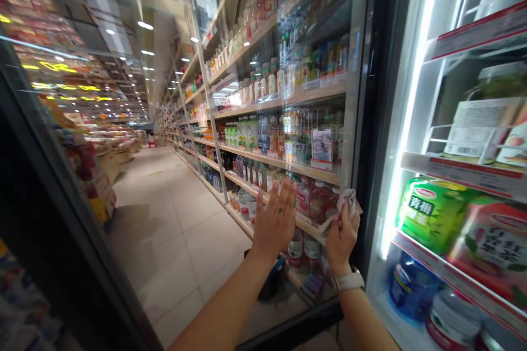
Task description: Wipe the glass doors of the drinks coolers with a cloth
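A glass door point(193, 197) in a dark frame stands swung out in front of me. My left hand point(275, 219) lies flat against the glass or very close to it, fingers stretched out, holding nothing. Near the door's right edge, my right hand point(342, 236) has its fingers closed on a crumpled pale cloth point(348, 202) at the glass. A light-coloured watch point(349, 279) is on my right wrist. The palm and part of the cloth are hidden behind my fingers.
To the right, a lit fridge holds a green drink pack point(432, 214), a red drink pack point(494, 249) and a blue bottle pack point(411, 285). Shelves of bottles point(267, 134) and a tiled aisle point(164, 219) show in the glass. The dark door frame point(53, 192) crosses the left side.
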A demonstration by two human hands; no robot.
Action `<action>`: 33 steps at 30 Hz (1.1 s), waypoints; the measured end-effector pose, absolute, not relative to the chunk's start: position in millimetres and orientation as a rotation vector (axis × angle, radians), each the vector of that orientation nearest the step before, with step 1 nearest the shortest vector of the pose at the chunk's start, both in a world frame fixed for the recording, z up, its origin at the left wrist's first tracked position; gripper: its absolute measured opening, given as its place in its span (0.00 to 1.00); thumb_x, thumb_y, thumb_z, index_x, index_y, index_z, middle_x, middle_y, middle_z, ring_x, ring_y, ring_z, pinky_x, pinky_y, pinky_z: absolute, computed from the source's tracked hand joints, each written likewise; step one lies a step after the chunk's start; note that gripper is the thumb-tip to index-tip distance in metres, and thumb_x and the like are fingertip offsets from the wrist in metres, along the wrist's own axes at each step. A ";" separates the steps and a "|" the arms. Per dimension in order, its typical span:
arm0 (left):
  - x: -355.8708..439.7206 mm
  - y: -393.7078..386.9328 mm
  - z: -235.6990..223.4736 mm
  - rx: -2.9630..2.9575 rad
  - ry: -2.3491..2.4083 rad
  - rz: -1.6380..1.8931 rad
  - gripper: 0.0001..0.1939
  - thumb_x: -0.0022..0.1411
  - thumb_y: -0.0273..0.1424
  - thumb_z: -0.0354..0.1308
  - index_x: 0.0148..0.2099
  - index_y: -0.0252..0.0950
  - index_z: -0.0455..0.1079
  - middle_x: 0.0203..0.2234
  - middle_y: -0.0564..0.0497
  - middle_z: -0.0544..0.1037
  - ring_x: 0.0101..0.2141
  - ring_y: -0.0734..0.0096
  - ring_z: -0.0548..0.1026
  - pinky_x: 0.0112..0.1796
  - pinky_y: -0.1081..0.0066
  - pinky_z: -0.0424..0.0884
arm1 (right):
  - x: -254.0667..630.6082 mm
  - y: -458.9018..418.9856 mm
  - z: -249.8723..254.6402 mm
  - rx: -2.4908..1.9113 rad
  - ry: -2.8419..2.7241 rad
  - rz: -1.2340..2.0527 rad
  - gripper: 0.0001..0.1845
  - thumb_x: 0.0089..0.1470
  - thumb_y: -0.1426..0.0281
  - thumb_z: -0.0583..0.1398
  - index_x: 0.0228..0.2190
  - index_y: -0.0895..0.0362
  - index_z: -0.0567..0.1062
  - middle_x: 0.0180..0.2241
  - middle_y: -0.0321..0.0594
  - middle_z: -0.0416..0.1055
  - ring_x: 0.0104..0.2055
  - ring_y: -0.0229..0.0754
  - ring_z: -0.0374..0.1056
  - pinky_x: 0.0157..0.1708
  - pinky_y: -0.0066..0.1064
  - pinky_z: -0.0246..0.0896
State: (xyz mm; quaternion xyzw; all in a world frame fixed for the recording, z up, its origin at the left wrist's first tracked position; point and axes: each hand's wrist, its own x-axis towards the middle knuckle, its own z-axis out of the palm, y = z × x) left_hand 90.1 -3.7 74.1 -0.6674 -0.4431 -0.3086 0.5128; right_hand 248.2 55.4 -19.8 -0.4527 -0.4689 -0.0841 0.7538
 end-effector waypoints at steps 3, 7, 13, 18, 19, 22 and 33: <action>90.7 -2.8 74.1 -1.591 -1.051 -0.754 0.30 0.67 0.34 0.49 0.68 0.33 0.52 0.67 0.48 0.53 0.69 0.61 0.37 0.66 0.50 0.29 | 218.1 40.8 -19.7 -0.915 -1.167 -0.209 0.26 0.65 0.70 0.47 0.63 0.53 0.60 0.66 0.50 0.52 0.69 0.51 0.47 0.63 0.58 0.48; 88.8 -2.6 74.2 -1.611 -1.046 -0.757 0.30 0.67 0.34 0.49 0.69 0.33 0.51 0.67 0.46 0.54 0.69 0.62 0.36 0.66 0.50 0.30 | 185.2 25.3 -23.4 -0.754 -1.419 -0.304 0.29 0.63 0.75 0.47 0.64 0.48 0.56 0.66 0.47 0.53 0.69 0.51 0.46 0.63 0.61 0.47; 84.3 -6.9 73.1 -1.626 -1.054 -0.686 0.29 0.68 0.34 0.48 0.68 0.35 0.52 0.67 0.48 0.51 0.69 0.62 0.37 0.66 0.50 0.31 | 221.9 41.2 -18.4 -0.803 -1.374 -0.331 0.28 0.64 0.76 0.47 0.63 0.47 0.59 0.66 0.45 0.54 0.69 0.50 0.46 0.64 0.59 0.47; 86.2 -6.5 65.3 -1.560 -1.042 -0.707 0.29 0.67 0.32 0.50 0.68 0.33 0.53 0.68 0.47 0.49 0.68 0.59 0.38 0.66 0.51 0.32 | 244.5 51.5 -11.7 -0.940 -1.087 -0.227 0.26 0.65 0.69 0.48 0.63 0.55 0.60 0.65 0.52 0.54 0.68 0.52 0.48 0.64 0.59 0.47; 86.6 -5.9 63.8 -1.551 -1.038 -0.713 0.29 0.67 0.32 0.50 0.68 0.33 0.53 0.68 0.47 0.49 0.68 0.58 0.39 0.66 0.51 0.32 | 240.0 49.1 -11.6 -0.938 -1.077 -0.207 0.26 0.65 0.69 0.48 0.63 0.55 0.60 0.66 0.52 0.53 0.69 0.52 0.47 0.64 0.59 0.47; 86.7 -4.3 61.0 -1.547 -1.040 -0.711 0.30 0.66 0.33 0.51 0.68 0.33 0.54 0.68 0.46 0.49 0.68 0.57 0.39 0.66 0.50 0.32 | 213.3 36.4 -13.8 -0.905 -1.170 -0.171 0.26 0.65 0.71 0.47 0.63 0.52 0.59 0.67 0.47 0.49 0.70 0.51 0.45 0.65 0.59 0.45; 84.6 -5.4 59.0 -1.550 -1.041 -0.671 0.30 0.65 0.34 0.52 0.68 0.34 0.55 0.68 0.46 0.49 0.68 0.56 0.40 0.66 0.50 0.32 | 231.7 52.1 -26.0 -0.856 -1.174 -0.319 0.24 0.64 0.74 0.48 0.59 0.52 0.67 0.64 0.48 0.57 0.68 0.51 0.49 0.64 0.59 0.48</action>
